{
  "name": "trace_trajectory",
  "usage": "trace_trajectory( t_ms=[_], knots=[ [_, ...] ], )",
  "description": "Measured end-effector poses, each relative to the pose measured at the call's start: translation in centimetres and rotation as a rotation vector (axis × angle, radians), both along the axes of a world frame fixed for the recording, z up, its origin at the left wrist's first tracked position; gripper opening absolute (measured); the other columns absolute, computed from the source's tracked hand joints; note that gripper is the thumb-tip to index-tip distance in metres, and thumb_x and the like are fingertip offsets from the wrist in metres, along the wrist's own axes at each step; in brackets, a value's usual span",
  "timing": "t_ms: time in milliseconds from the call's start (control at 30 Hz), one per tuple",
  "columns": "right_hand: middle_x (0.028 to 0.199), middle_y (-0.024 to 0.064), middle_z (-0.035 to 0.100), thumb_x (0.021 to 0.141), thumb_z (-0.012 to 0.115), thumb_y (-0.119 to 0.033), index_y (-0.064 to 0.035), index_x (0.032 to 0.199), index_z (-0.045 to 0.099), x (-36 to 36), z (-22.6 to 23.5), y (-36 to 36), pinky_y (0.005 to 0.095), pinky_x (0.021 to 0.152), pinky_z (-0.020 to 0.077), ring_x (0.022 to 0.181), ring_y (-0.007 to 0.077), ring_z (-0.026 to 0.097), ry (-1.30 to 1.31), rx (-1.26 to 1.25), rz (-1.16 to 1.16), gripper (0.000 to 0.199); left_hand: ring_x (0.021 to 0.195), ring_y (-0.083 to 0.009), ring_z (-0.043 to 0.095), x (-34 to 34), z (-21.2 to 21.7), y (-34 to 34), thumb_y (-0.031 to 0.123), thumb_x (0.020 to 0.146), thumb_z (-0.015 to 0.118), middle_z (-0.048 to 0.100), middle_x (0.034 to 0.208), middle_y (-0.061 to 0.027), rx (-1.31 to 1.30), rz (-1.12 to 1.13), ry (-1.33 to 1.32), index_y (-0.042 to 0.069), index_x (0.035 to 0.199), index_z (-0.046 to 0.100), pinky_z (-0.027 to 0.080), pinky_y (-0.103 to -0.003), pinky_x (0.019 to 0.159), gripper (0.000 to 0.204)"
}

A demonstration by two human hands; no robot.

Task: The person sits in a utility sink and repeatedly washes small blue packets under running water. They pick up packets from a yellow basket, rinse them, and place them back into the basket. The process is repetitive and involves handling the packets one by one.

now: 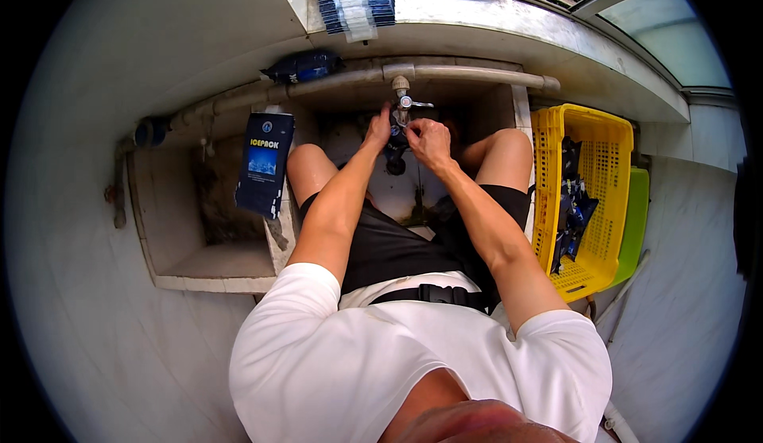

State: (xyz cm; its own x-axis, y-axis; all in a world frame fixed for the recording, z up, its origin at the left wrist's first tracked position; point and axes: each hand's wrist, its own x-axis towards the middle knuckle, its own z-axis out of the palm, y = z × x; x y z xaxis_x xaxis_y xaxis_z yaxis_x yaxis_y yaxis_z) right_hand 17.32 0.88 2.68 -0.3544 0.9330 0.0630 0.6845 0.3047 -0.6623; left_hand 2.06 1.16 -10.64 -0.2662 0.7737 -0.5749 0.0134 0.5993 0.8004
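Observation:
A dark ice pack pouch (395, 159) hangs under the metal tap (406, 103), its upper end at the spout. My left hand (379, 128) is closed on the pouch's left side. On the other side, my right hand (430, 142) pinches its top edge close to the spout. The fingertips are small and partly hidden, and I cannot tell whether water is running. A flat dark blue ice pack pouch (265, 165) rests on the divider left of my knee.
A yellow crate (604, 205) holding several dark pouches stands right, beside a green bin (638, 220). On the ledge above sits a bundled stack of pouches (355, 2). Another dark pouch (304, 67) lies on the pipe (469, 72). A second basin (214, 260) is at left.

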Motion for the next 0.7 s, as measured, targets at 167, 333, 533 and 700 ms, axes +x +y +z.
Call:
trace_trajectory(
  t_ms=[167,333,533,700],
  knots=[
    [0.107,0.0186,0.063,0.072,0.074,-0.031,-0.0073,0.116,0.062,2.1,-3.7,-2.0,0.0364,0.080,0.0486,0.099,0.0301,0.061,0.249,-0.331,-0.287,0.051,0.101,-0.0322,0.061,3.4,1.3,-1.3,0.054,0.095,0.034,0.064,0.106,-0.0207,-0.306,0.201,-0.127,-0.007,0.114,0.059,0.046,-0.042,0.086,0.069],
    [0.133,0.0234,0.048,0.061,0.083,-0.037,0.0025,0.138,0.035,0.5,-2.8,-4.8,0.0340,0.104,0.0369,0.123,0.0299,0.047,0.231,-0.751,-0.072,0.099,0.092,-0.0288,0.066,-2.6,0.2,-5.0,0.037,0.097,0.038,0.065,0.106,-0.0122,-0.346,0.170,-0.835,0.007,0.116,0.058,0.054,-0.042,0.070,0.041],
    [0.109,0.0138,0.062,0.078,0.074,-0.016,0.0024,0.125,0.048,9.3,6.2,-2.0,0.0365,0.086,0.0513,0.093,0.0235,0.064,1.202,-1.108,-0.475,0.057,0.085,-0.0180,0.064,-5.1,11.3,-5.0,0.036,0.096,0.050,0.067,0.099,-0.0035,-0.076,-0.055,-0.321,0.007,0.120,0.057,0.048,-0.028,0.078,0.039],
    [0.097,0.0068,0.068,0.088,0.063,-0.030,-0.0060,0.107,0.061,26.9,10.9,2.1,0.0346,0.082,0.0524,0.088,0.0181,0.065,1.536,-0.610,-0.669,0.030,0.079,-0.0148,0.062,-17.0,13.7,-7.1,0.016,0.088,0.065,0.066,0.095,-0.0081,0.534,0.281,0.501,0.000,0.109,0.062,0.050,-0.027,0.073,0.026]
  ],
)
